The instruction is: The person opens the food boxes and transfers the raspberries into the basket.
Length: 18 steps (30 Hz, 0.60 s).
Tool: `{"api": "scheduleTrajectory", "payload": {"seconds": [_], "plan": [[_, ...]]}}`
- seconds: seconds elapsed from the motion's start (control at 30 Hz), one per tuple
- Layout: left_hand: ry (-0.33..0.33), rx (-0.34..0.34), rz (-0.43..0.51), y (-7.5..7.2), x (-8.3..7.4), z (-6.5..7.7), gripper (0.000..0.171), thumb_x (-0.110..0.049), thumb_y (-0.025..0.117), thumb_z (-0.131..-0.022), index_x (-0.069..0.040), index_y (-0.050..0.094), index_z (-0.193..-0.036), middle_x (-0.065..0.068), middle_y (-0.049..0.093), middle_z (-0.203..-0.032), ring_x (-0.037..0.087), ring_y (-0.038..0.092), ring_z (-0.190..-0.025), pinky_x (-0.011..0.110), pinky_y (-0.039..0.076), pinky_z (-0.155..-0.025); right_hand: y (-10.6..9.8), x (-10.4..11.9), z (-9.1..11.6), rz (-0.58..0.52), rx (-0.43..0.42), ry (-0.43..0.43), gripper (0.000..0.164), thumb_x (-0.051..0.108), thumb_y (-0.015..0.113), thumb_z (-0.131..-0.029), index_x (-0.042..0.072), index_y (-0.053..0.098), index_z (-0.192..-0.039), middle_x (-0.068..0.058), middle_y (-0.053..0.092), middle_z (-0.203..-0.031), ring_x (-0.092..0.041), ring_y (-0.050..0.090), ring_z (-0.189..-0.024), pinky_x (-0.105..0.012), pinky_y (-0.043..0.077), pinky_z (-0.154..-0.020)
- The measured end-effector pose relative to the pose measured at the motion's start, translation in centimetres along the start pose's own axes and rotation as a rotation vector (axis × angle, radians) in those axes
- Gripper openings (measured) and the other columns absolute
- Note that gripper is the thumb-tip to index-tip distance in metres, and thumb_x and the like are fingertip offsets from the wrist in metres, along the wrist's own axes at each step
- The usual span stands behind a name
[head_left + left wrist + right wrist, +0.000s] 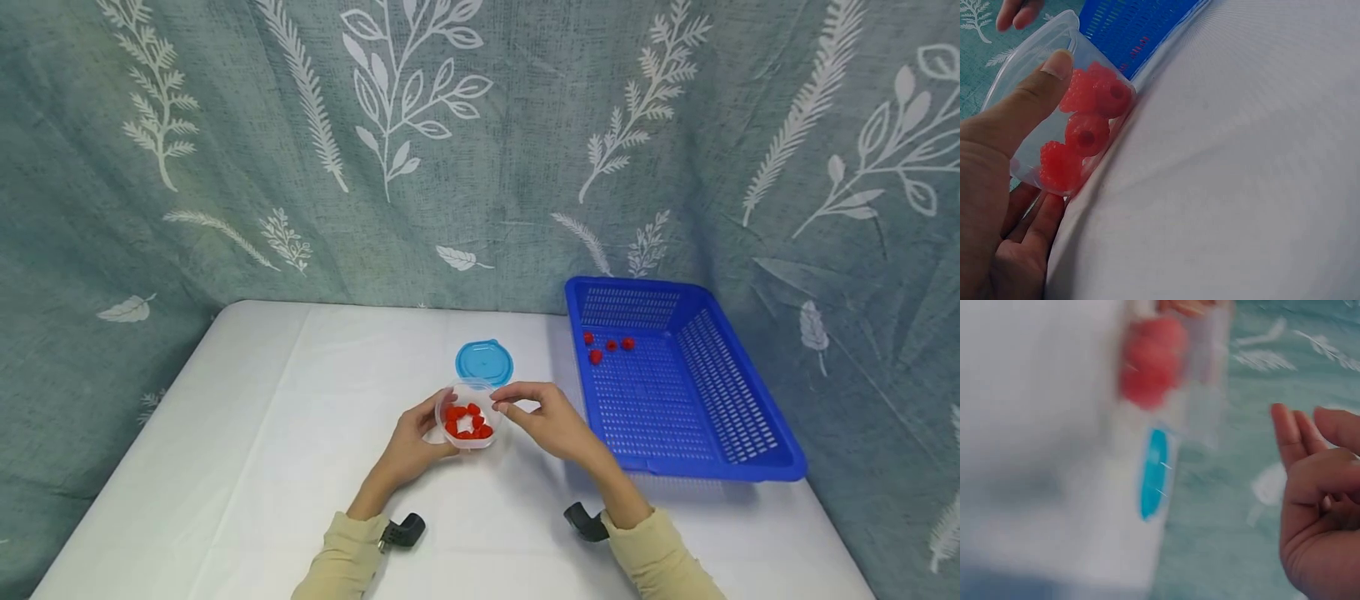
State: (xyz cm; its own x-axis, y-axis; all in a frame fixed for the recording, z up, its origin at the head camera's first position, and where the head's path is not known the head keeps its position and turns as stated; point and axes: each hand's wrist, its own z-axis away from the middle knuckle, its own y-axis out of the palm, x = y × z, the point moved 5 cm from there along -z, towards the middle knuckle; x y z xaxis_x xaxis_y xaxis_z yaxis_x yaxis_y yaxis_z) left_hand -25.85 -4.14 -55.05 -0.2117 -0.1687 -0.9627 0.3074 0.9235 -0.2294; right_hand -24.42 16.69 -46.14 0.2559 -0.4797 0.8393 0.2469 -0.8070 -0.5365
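My left hand (415, 437) grips a small clear plastic tub (442, 419) around its side, thumb on the near wall and fingers at the base in the left wrist view. Several red raspberries (1087, 134) lie inside against the tub's wall and floor. Over the tub's right rim is my right hand (547, 417), its fingertips close above the opening. Nothing shows between the fingers (1288, 434) in the right wrist view, where the tub and berries are blurred. A round blue lid (484, 362) lies flat on the table just behind the tub.
To the right stands a blue perforated plastic basket (757, 392), with several raspberries (627, 343) near its far left corner. A white cloth covers the table (225, 467). Green leaf-patterned fabric (517, 167) hangs behind and at both sides.
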Motion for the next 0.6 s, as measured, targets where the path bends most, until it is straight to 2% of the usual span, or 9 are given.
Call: {"api": "scheduleTrajectory", "payload": {"seconds": [0.1,0.2,0.43,0.6], "plan": [[0.022,-0.007,-0.009,0.1,1.3,-0.4,0.088,-0.003,0.087,-0.077,-0.003,0.044,-0.153,0.017,0.052,-0.151,0.033,0.045,-0.144,0.051,0.038,-0.118,1.7,-1.0,-0.5,-0.023,0.007,-0.013,0.022,0.012,0.063,-0.1,0.003,0.074,-0.116,-0.012,0.074,-0.115,-0.027,0.066,-0.108,-0.023,0.059,-0.076],[0.039,0.002,0.006,-0.1,1.8,-0.6,0.088,-0.004,0.087,-0.076,-0.006,0.045,-0.153,0.015,0.054,-0.15,0.03,0.046,-0.143,0.048,0.039,-0.118,2.9,-1.6,-0.9,-0.04,0.008,0.004,0.021,0.01,0.064,-0.099,0.001,0.074,-0.115,-0.012,0.074,-0.116,-0.025,0.065,-0.107,-0.023,0.059,-0.078],[0.044,0.02,0.011,-0.2,1.9,-0.5,0.088,-0.006,0.088,-0.077,-0.008,0.044,-0.154,0.013,0.056,-0.148,0.027,0.048,-0.142,0.042,0.039,-0.118,4.7,-1.8,-1.3,0.02,0.004,0.061,0.018,0.001,0.068,-0.094,0.003,0.076,-0.11,-0.007,0.074,-0.113,-0.024,0.063,-0.111,-0.035,0.059,-0.09],[0.038,0.009,0.011,-0.2,1.8,-0.5,0.087,-0.005,0.088,-0.077,-0.008,0.045,-0.153,0.013,0.056,-0.148,0.027,0.048,-0.142,0.044,0.039,-0.118,4.9,-1.7,-1.7,0.045,0.0,0.095,0.016,-0.002,0.07,-0.091,0.001,0.076,-0.106,-0.005,0.075,-0.098,-0.023,0.065,-0.103,-0.043,0.059,-0.092]]}}
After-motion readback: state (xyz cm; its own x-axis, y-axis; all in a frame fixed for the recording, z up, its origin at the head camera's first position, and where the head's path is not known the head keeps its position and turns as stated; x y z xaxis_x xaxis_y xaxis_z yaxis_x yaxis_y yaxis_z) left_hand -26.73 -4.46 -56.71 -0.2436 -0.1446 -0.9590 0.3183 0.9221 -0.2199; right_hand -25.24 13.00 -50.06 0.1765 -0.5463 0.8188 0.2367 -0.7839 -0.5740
